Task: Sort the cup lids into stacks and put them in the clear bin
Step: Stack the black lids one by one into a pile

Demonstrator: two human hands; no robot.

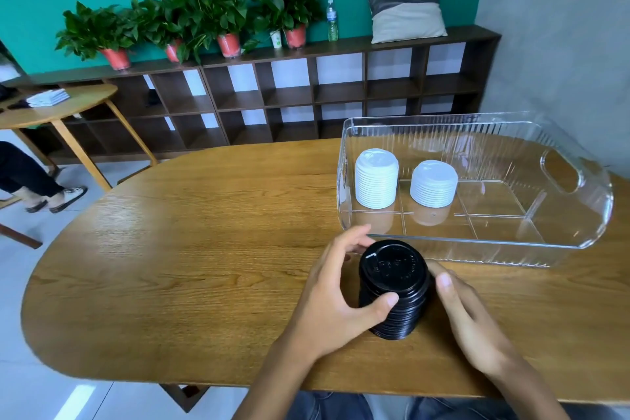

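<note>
Both hands on the black lid stack [393, 290], bottom center of frame, standing on the table [191, 249]. My left hand [341, 297] curls around it, thumb on front; right hand [474, 317] cups the far side. Two white lid stacks [376, 179] [433, 184] sit in the clear bin [562, 177], right of frame.

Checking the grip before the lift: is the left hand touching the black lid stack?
Touching. The head view shows the left hand with its thumb pressed on the black lid stack.
</note>
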